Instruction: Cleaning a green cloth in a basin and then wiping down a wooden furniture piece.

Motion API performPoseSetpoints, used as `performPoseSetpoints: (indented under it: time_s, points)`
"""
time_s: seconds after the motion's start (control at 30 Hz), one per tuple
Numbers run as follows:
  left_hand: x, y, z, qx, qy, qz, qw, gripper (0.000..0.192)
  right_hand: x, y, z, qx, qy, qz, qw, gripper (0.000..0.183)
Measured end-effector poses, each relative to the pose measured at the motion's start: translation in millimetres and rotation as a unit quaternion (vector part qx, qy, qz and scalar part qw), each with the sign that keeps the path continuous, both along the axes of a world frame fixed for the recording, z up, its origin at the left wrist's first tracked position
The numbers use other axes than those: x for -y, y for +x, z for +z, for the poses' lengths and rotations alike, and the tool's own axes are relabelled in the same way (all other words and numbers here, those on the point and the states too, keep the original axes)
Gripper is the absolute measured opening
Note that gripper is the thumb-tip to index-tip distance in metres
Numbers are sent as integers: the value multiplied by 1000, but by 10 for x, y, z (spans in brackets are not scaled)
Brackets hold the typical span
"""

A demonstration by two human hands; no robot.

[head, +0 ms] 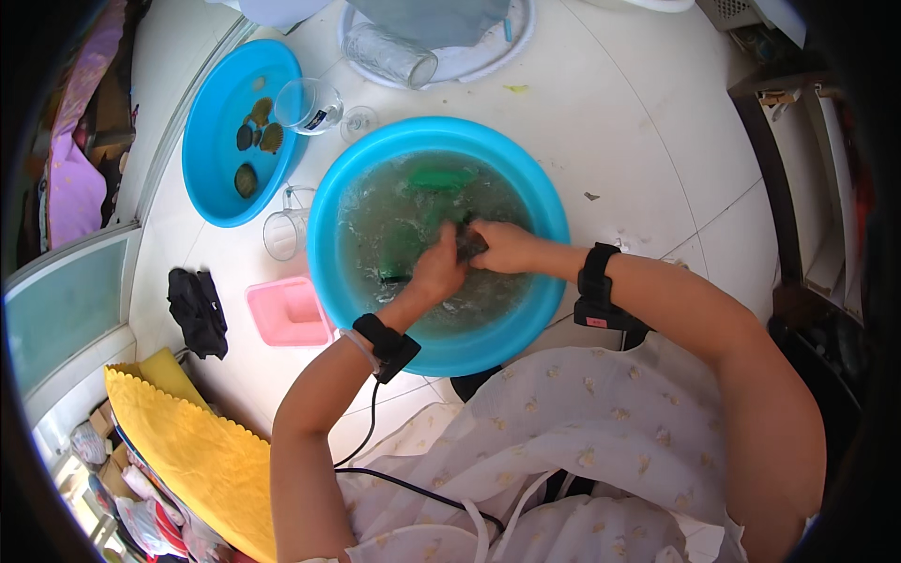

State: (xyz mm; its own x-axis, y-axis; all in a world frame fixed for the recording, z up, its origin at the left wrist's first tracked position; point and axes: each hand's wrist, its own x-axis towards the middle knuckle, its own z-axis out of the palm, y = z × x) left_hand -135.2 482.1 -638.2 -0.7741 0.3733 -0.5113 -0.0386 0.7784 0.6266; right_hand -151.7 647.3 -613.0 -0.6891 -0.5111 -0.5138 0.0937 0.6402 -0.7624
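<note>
A round blue plastic basin [436, 130] of murky water stands on the floor before me. Over its middle, my left hand [442, 266] and my right hand [501, 246] meet around a small dark object [470, 241], blurred and partly hidden by the fingers; its kind is unclear. The right fingers pinch its right side, and the left hand is against its left side. A green object [441, 177] lies in the water near the far side, and more green shows dimly below the surface to the left. Both wrists wear black bands.
An oval blue basin [200, 134] with shells and stones stands at the far left. Beside it are a stemmed glass [310, 105], a glass mug [285, 232] and a pink plastic container [257, 313]. A glass vase [391, 56] lies beyond. Black cloth [197, 310] is at left.
</note>
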Motion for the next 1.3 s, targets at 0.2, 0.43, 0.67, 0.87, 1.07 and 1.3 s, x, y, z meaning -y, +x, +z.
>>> performPoseSetpoints:
  time_s: [0.2,0.43,0.67,0.87,1.07,1.3]
  points:
    - [-41,-131,702,265,251,175,915,54,-12,-86,241,270,-126,-296,908,46]
    - [402,-266,1223,-15,236,190,953,65,106,-268,984,183,-238,-308,903,7]
    - [290,-154,1297,-8,249,147,957,63,271,-414,1875,171,-467,-253,830,15]
    - [1477,-1,199,335,612,402,593,55,355,-389,2339,212,-573,-200,766,16]
    - [328,-238,1065,76,455,391,797,34,169,-479,1724,169,-513,-235,808,19]
    - [48,-242,1017,115,436,437,778,33,349,-239,851,-60,-231,-282,929,35]
